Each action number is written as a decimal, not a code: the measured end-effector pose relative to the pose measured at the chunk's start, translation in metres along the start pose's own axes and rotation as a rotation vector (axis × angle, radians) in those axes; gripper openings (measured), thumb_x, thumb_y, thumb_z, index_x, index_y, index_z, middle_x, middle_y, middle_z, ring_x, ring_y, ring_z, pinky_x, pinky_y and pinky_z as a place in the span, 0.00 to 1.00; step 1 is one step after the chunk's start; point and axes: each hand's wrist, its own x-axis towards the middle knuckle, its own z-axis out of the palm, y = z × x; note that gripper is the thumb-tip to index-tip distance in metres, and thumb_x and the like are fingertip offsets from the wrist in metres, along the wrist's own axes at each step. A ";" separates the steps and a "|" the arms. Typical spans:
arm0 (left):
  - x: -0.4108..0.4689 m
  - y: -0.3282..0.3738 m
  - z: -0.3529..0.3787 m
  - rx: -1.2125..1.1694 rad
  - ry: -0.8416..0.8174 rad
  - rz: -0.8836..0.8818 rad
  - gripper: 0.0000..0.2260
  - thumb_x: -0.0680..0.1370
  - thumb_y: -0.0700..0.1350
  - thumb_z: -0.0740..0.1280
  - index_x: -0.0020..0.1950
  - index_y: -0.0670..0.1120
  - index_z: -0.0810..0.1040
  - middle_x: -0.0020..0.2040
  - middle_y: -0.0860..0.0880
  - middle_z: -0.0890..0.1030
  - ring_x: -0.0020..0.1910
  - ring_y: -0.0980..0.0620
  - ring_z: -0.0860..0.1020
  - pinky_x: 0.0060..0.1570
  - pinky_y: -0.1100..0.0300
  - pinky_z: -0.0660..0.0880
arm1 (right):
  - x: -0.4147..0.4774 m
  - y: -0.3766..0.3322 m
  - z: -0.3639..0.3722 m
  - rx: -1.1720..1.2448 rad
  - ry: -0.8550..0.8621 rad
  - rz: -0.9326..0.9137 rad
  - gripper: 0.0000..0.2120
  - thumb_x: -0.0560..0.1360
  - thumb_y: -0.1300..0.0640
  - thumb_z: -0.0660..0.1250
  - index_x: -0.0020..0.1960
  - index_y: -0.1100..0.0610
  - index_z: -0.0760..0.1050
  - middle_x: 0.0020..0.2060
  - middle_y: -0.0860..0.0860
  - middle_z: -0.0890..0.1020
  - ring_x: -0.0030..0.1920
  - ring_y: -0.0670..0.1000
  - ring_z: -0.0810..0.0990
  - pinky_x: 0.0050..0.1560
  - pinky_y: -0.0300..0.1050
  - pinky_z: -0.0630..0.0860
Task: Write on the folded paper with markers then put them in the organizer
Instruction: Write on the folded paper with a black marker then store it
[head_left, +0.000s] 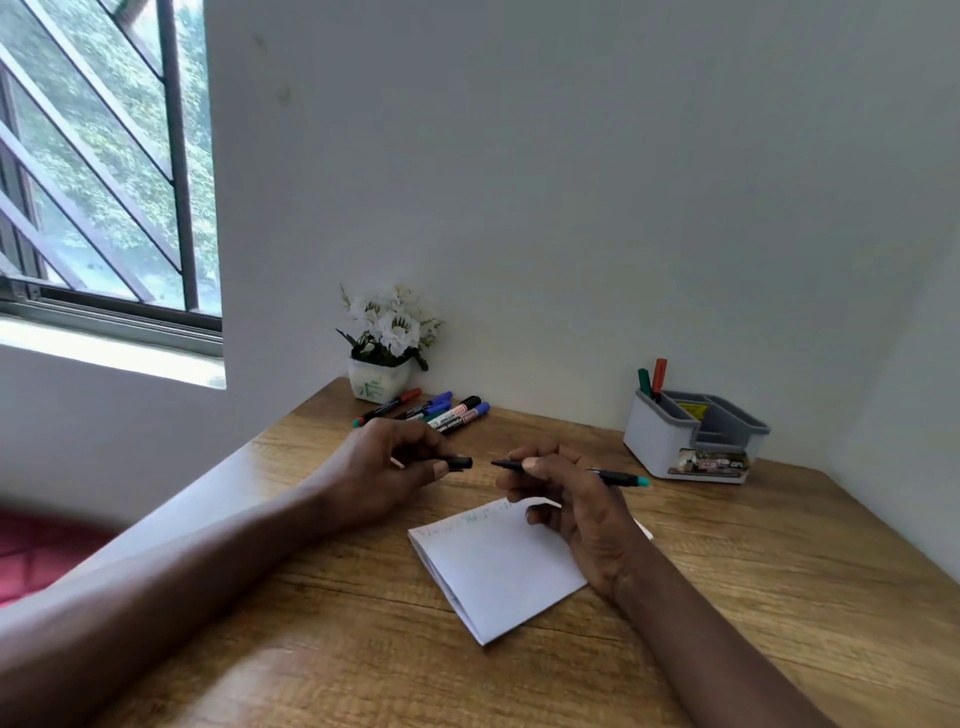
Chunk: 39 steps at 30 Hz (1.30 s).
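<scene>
Hands, two, bare, meeting above the middle of the desk (311, 649).
- Left hand (384, 467): fingers curled about a black cap (460, 462), its end facing right.
- Right hand (576, 509): fingers and thumb pinching a slim black marker (618, 475), teal end pointing right, bare tip pointing left at the cap with a short gap between them. The two are lined up on one axis, which suits either capping or uncapping; which of these it is cannot be told.

Other items, left to right:
1. Window (104, 182), barred, foliage outside. It lights the desk from the left.
2. Flower pot (376, 384), white, with white blooms, at the back-left corner against the wall. Ornamental, clear of the working area.
3. Loose markers (457, 413), a cluster lying flat just in front of the pot, with red, blue and black caps. They lie near the left hand and are probably the stock awaiting use.
4. Folded paper (498, 566), white, flat on the desk at an angle, below the hands. The right hand's heel lies over its right corner, but contact cannot be confirmed. Faint coloured marks near the far edge suggest some writing is done.
5. Organizer (660, 447), grey and white, back right, well apart from the paper. Two stored markers (658, 374), one green and one red, stand upright in its rear-left compartment, presumably finished with.
</scene>
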 end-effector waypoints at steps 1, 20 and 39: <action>0.001 -0.001 0.000 -0.005 -0.005 0.007 0.08 0.78 0.48 0.73 0.53 0.62 0.84 0.50 0.60 0.86 0.53 0.60 0.82 0.53 0.53 0.80 | 0.000 -0.001 0.000 0.015 -0.012 0.005 0.08 0.75 0.54 0.70 0.46 0.51 0.88 0.47 0.58 0.88 0.45 0.50 0.87 0.39 0.43 0.77; -0.013 0.010 0.002 -0.138 -0.083 0.165 0.03 0.78 0.49 0.73 0.51 0.56 0.85 0.43 0.52 0.85 0.42 0.56 0.81 0.42 0.55 0.77 | -0.003 0.000 0.009 -0.240 -0.081 -0.116 0.07 0.74 0.51 0.76 0.46 0.52 0.81 0.40 0.55 0.88 0.37 0.51 0.84 0.34 0.40 0.77; -0.019 0.020 0.005 -0.400 -0.053 0.155 0.04 0.77 0.44 0.75 0.50 0.46 0.86 0.43 0.45 0.86 0.42 0.50 0.82 0.44 0.56 0.79 | -0.002 -0.004 0.013 -0.102 -0.122 -0.171 0.10 0.66 0.47 0.80 0.35 0.52 0.83 0.31 0.54 0.82 0.33 0.53 0.76 0.33 0.45 0.72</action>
